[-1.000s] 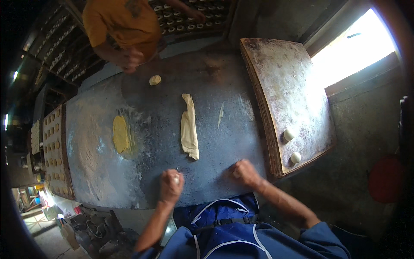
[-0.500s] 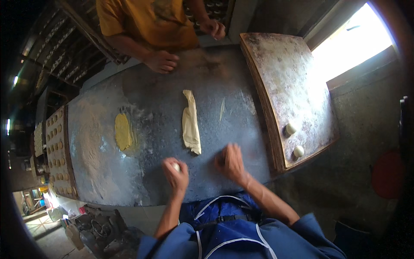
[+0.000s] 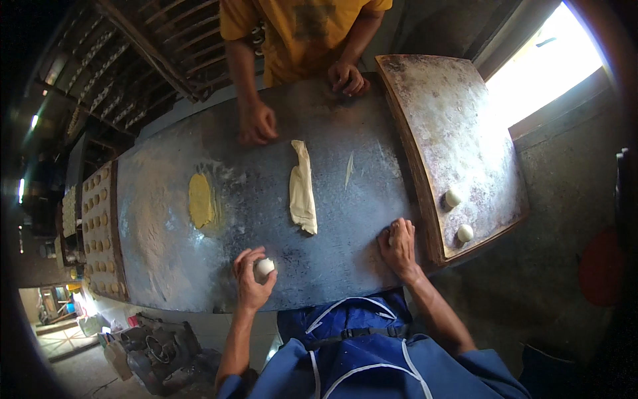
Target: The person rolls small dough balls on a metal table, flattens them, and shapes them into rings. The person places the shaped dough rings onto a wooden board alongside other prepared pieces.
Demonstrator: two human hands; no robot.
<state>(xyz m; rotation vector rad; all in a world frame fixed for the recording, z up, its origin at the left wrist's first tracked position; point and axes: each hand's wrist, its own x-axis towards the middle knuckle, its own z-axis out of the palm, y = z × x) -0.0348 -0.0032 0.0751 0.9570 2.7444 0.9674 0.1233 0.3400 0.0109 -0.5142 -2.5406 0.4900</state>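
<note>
Low over the table's near edge, my left hand (image 3: 251, 279) cups a white dough ball (image 3: 265, 266) between thumb and fingers. Off to the right, my right hand (image 3: 400, 249) rests on the tabletop beside the tray stack, its fingers curled in; a hint of something pale shows at the thumb, too small to name. A long folded strip of pale dough (image 3: 303, 193) lies at the middle of the table, beyond and between my hands. Left of it sits a flat yellow patch of dough or filling (image 3: 200, 201).
Two white dough balls, one (image 3: 453, 197) behind the other (image 3: 464, 233), sit on the stacked metal trays (image 3: 438, 120) at right. Across the dark table (image 3: 259, 206) stands a co-worker in a yellow shirt (image 3: 299, 33). A tray of small round pieces (image 3: 100, 233) is at far left; flour dusts the left side.
My hands have moved apart, the left leftward with its ball more exposed, the right toward the trays. The co-worker has shifted right, one hand now lower over the table.
</note>
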